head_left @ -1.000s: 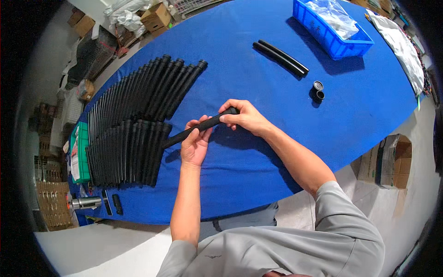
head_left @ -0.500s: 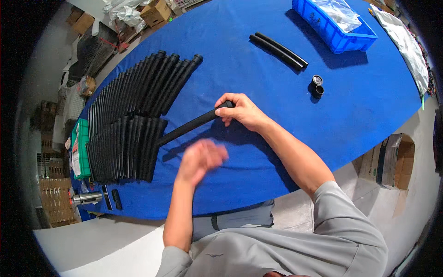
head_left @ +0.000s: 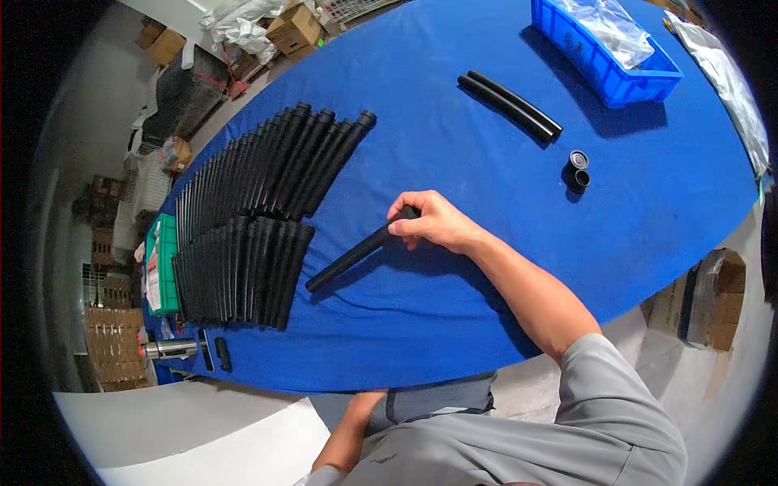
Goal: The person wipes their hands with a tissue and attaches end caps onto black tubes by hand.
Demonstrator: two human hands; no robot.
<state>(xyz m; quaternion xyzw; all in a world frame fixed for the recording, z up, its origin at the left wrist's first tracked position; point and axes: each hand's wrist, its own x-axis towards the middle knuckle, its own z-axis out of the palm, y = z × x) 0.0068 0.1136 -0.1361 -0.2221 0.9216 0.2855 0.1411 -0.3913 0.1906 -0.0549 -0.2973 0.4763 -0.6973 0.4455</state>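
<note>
Left hand gone from table since earlier frame, now unseen; right hand (head_left: 433, 223) fingers pinching long black ribbed plastic tube (head_left: 356, 253) end alone, tube lying beside black tube rows (head_left: 243, 267).

A matt black rubbery tube (head_left: 356, 253) lies gripped in the right hand (head_left: 433, 223) on a table (head_left: 454, 146) covered in smooth blue cloth. Left of the hand, rows of matching dull tubes (head_left: 243, 219); beyond it, a glossy blue plastic bin (head_left: 604, 61) holding shiny clear plastic bags (head_left: 608, 24).

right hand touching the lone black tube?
Touching. Head view: the right hand has its fingers curled around the upper end of the black tube.
</note>
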